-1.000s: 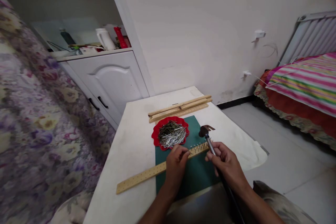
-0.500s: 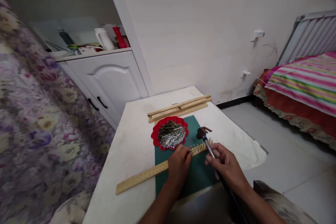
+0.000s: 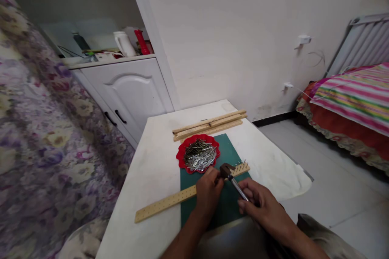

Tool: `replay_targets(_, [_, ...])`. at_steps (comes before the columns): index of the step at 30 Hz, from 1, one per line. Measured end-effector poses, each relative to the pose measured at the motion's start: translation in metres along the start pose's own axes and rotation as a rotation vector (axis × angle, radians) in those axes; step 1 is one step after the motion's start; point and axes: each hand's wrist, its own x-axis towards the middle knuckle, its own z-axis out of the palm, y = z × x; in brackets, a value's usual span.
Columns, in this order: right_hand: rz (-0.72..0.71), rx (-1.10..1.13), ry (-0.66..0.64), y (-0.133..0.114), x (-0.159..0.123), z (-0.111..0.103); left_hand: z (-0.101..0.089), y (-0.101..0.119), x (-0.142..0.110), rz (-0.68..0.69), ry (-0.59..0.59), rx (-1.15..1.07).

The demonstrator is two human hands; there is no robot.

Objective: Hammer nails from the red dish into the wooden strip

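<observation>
My right hand [image 3: 261, 206] is closed around the handle of a claw hammer [image 3: 237, 187]. Its head is down beside the fingertips of my left hand [image 3: 209, 190]. Those fingers pinch a nail, mostly hidden, over a wooden strip [image 3: 165, 204] with rows of small holes. The strip lies slantwise across a green mat [image 3: 225, 206], and my left hand covers its middle. Several nails [image 3: 241, 166] stand upright in the right end of the strip. Just behind my left hand, a red scalloped dish [image 3: 181, 162] holds a heap of loose nails [image 3: 200, 156].
More wooden strips [image 3: 209, 124] lie at the back of the white-covered table [image 3: 158, 162]. A white cabinet [image 3: 130, 89] with items on its top stands at the back left, beside a floral curtain [image 3: 45, 149]. To the right is a bed [image 3: 349, 97] with a striped cover.
The hammer head has come down and left, from above the standing nails to right beside my left fingertips. My left hand keeps its pinch at nearly the same place.
</observation>
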Motion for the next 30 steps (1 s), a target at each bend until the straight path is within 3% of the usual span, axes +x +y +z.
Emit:
replay_targets(14, [-0.018, -0.046, 0.03, 0.0, 0.001, 0.002, 0.0, 0.001, 0.0, 0.009, -0.013, -0.021])
replay_targets(25, [0.003, 0.044, 0.039, 0.001, 0.002, -0.003, -0.006, 0.001, -0.002, 0.04, -0.033, -0.052])
replay_targets(30, [-0.014, 0.089, 0.098, 0.002, 0.005, -0.013, -0.016, -0.004, -0.013, 0.127, -0.049, 0.103])
